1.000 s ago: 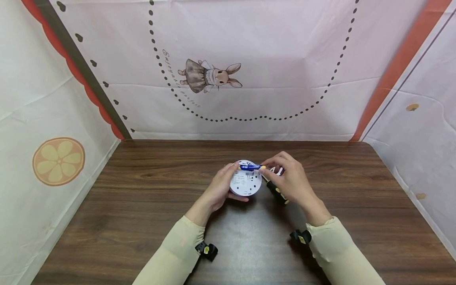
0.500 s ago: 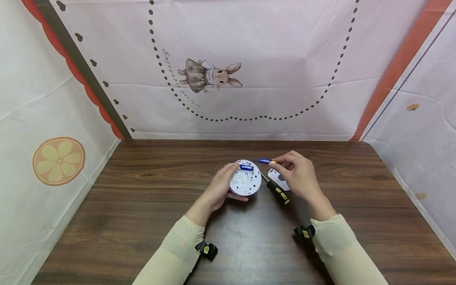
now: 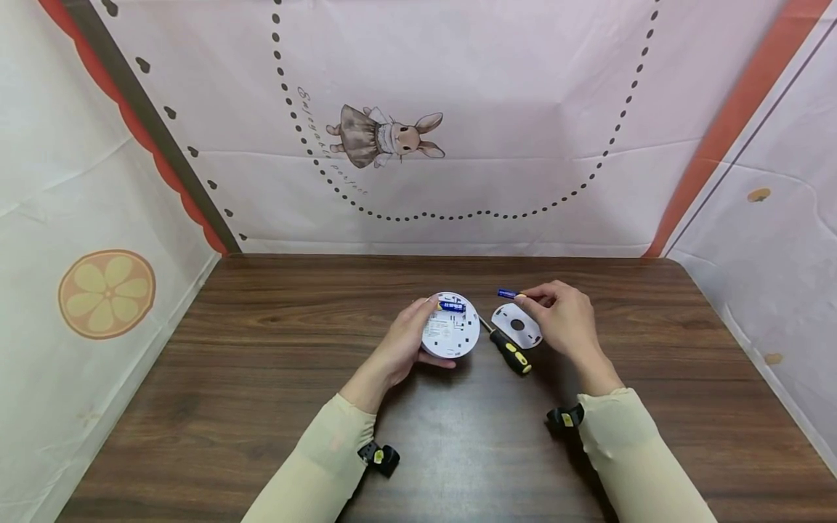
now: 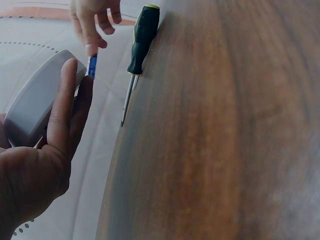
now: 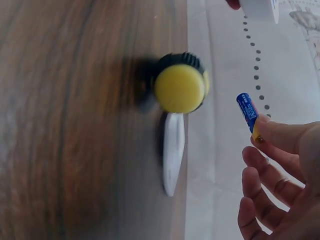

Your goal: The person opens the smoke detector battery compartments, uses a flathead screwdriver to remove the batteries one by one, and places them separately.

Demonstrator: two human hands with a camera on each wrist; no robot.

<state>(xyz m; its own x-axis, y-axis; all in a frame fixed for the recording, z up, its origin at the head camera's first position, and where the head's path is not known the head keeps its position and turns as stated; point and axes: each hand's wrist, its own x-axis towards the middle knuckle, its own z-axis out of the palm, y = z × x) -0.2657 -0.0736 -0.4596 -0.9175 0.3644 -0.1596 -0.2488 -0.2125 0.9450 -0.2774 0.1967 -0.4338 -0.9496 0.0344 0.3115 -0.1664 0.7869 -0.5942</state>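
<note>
My left hand (image 3: 404, 341) grips a round white device (image 3: 450, 334) that looks like a smoke detector, its printed back turned up. A blue battery (image 3: 451, 307) lies in the slot near its upper edge, close to my thumb. To the right, my right hand (image 3: 564, 316) pinches a second blue battery (image 5: 247, 111) by its yellow end between thumb and forefinger, held above the table. The other fingers of that hand are loosely bent. Below it lie a white mounting plate (image 3: 530, 335) with a dark central hole and a black-and-yellow screwdriver (image 3: 511, 354).
The brown wooden table (image 3: 261, 407) spreads around both hands. A pale printed cloth (image 3: 510, 109) with a rabbit picture rises behind its far edge, and similar cloth hangs on both sides. A black strap camera (image 3: 379, 459) sits on the left wrist.
My right hand has lifted the second battery off the device and carried it to the right, uncovering the mounting plate. The left hand and the device stay almost still.
</note>
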